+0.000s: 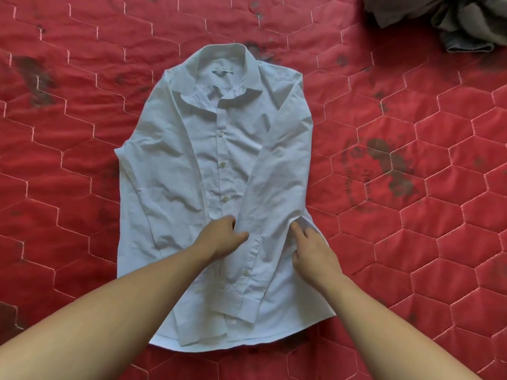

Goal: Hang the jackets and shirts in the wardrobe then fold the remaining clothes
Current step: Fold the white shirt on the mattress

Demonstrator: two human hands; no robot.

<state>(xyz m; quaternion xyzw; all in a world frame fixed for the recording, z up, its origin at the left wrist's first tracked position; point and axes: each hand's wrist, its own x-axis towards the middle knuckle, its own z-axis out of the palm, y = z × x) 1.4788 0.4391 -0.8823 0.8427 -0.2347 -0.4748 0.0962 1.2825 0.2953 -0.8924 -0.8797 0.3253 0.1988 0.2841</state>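
A pale blue button-up shirt (208, 165) lies flat and buttoned on the red quilted mattress (411, 215), collar pointing away from me. Both long sleeves are folded inward over the front, and the right sleeve runs diagonally down to its cuff near the hem. My left hand (223, 237) rests on the shirt's lower front with its fingers tucked at the inner edge of that sleeve, thumb on top. My right hand (312, 248) lies at the sleeve's outer edge, its fingertips touching a small fold of cloth near the shirt's side seam.
A heap of grey clothes (450, 20) lies at the mattress's far right corner. The red hexagon-stitched cover carries dark stains, the largest (389, 171) to the right of the shirt.
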